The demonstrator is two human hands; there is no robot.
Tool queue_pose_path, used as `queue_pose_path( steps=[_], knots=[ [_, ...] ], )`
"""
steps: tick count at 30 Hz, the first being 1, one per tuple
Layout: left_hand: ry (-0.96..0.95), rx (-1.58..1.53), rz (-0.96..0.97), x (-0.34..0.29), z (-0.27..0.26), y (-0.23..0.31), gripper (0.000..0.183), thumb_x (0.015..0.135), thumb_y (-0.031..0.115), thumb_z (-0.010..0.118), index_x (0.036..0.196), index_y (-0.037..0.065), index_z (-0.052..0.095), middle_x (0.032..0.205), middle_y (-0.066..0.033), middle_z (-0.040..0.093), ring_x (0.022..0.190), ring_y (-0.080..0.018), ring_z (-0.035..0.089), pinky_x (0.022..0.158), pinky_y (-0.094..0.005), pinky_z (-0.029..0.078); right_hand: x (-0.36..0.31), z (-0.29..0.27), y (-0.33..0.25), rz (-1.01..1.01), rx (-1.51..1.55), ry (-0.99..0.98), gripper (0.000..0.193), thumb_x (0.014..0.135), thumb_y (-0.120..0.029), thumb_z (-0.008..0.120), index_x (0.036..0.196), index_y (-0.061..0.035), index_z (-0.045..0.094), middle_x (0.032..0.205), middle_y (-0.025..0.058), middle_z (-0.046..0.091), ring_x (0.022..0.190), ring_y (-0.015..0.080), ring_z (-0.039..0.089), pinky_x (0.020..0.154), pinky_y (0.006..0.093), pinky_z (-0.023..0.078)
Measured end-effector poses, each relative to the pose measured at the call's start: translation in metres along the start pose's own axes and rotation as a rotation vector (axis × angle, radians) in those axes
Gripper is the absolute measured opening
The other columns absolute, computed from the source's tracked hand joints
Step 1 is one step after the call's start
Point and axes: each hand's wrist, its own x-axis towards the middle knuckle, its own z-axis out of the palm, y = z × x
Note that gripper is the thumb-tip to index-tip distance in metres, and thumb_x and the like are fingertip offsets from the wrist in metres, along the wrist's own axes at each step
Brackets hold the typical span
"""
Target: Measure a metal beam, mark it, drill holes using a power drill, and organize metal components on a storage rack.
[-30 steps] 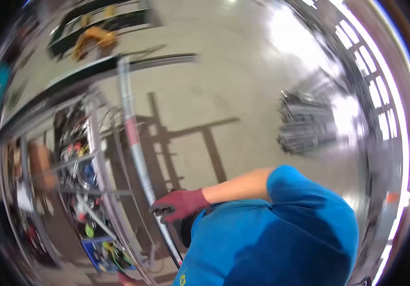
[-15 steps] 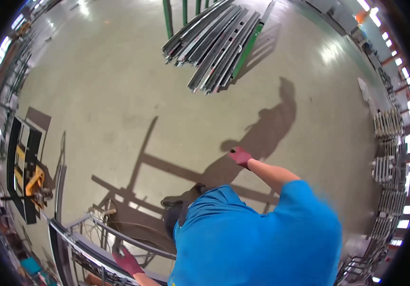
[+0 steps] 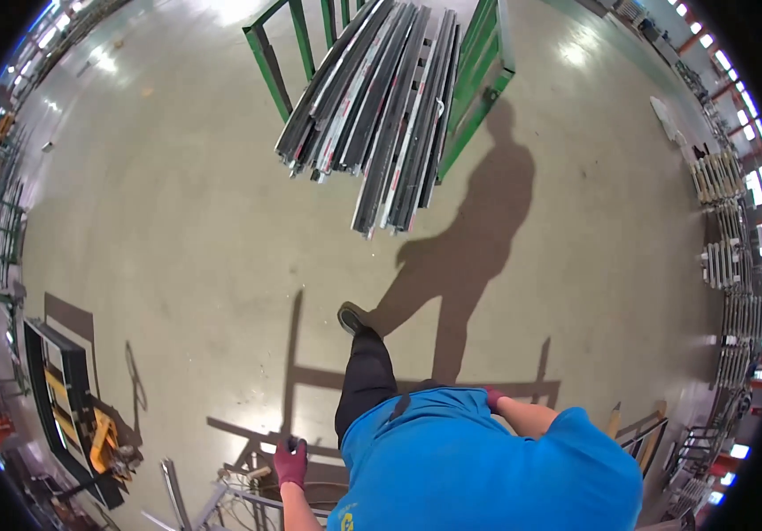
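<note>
My left hand [image 3: 291,462], in a maroon glove with dark fingertips, hangs low beside my left leg. Its fingers look slightly parted, and nothing shows in them. Behind and below it is a grey metal frame [image 3: 261,501], partly hidden by my arm. My right hand [image 3: 494,399], gloved alike, is at my right side by the hem of my blue shirt, its fingers hidden. Ahead lies a bundle of long dark and silver metal profiles [image 3: 381,115], between the uprights of a green metal rack [image 3: 478,84].
At the left stands a black frame [image 3: 55,389] with a yellow-orange device [image 3: 104,441] beside it. A metal bar [image 3: 173,494] is at the lower left. Pale racks of parts [image 3: 719,177] line the right side. A wooden-edged frame [image 3: 642,435] stands at my right.
The profile bundle and green rack appear nearer. My left hand is away from the grey frame's rail, and my right hand has dropped to my side. One foot is now forward.
</note>
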Motion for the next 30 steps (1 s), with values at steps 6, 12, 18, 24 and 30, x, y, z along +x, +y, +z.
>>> queue_pose_path(
  steps=[6,12,18,24,30],
  knots=[
    [0.04,0.359,0.28,0.195,-0.111,0.167,0.049,0.084,0.017,0.078,0.129,0.006,0.062,0.107,-0.0133,0.066,0.095,-0.0298,0.065,0.088,-0.0416,0.053,0.326,0.116,-0.168,1.261,-0.469,0.18,0.043,0.091,-0.039,0.068,0.108,-0.0004,0.072,0.088,0.0098,0.072,0.072,0.0195,0.066,0.065,0.0333,0.054],
    [0.108,0.394,0.582,0.372,-0.172,0.388,0.032,0.085,0.002,0.062,0.117,0.008,0.065,0.096,-0.0117,0.064,0.085,-0.0301,0.064,0.077,-0.0404,0.052,0.512,0.157,-0.191,1.106,-0.164,0.513,0.044,0.093,-0.037,0.066,0.116,-0.0008,0.071,0.092,0.0099,0.073,0.077,0.0183,0.067,0.068,0.0342,0.054],
    [0.08,0.325,0.822,0.454,-0.17,0.581,0.035,0.085,-0.003,0.061,0.118,0.004,0.066,0.085,-0.0075,0.059,0.076,-0.0186,0.059,0.074,-0.0328,0.051,0.555,0.154,-0.115,1.109,-0.349,0.317,0.046,0.094,-0.041,0.067,0.115,-0.0008,0.073,0.096,0.0111,0.075,0.083,0.0203,0.069,0.075,0.035,0.057],
    [0.041,0.206,0.921,0.544,-0.183,0.698,0.041,0.089,-0.003,0.063,0.13,0.001,0.062,0.089,-0.0043,0.061,0.081,-0.0151,0.06,0.079,-0.0307,0.052,0.692,0.126,-0.098,1.4,-0.398,0.248,0.046,0.09,-0.046,0.062,0.1,-0.0026,0.074,0.076,0.0141,0.071,0.063,0.0224,0.067,0.061,0.0365,0.055],
    [-0.03,0.173,1.07,0.645,-0.172,0.844,0.046,0.093,0.01,0.07,0.136,-0.001,0.058,0.12,-0.0152,0.066,0.11,-0.0281,0.063,0.098,-0.0395,0.05,0.858,0.08,-0.085,0.979,-0.539,0.419,0.046,0.091,-0.047,0.066,0.101,-0.0029,0.074,0.074,0.0109,0.068,0.063,0.021,0.064,0.063,0.0366,0.053]
  ],
)
